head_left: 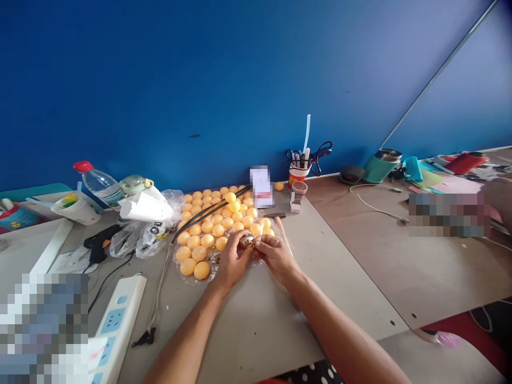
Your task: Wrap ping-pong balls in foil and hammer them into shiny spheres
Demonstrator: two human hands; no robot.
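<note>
Support seems to come from your left hand (232,261), curled around a small shiny object (246,240) over the counter (252,325), while your right hand (278,257) pinches its side between thumb and forefinger; orange balls (207,241) lie just beyond, likely for easy reach.

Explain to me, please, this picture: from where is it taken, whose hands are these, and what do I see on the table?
There is no machine here. One camera, worn on the person's head, looks forward and down, so the person's own forearms reach in from below. The left hand holds a small shiny object, too small to name. The right hand has its fingertips beside it; their exact grip is unclear. On the table, orange balls lie in clear plastic, with a power strip to the left and a red cup near the wall.
</note>
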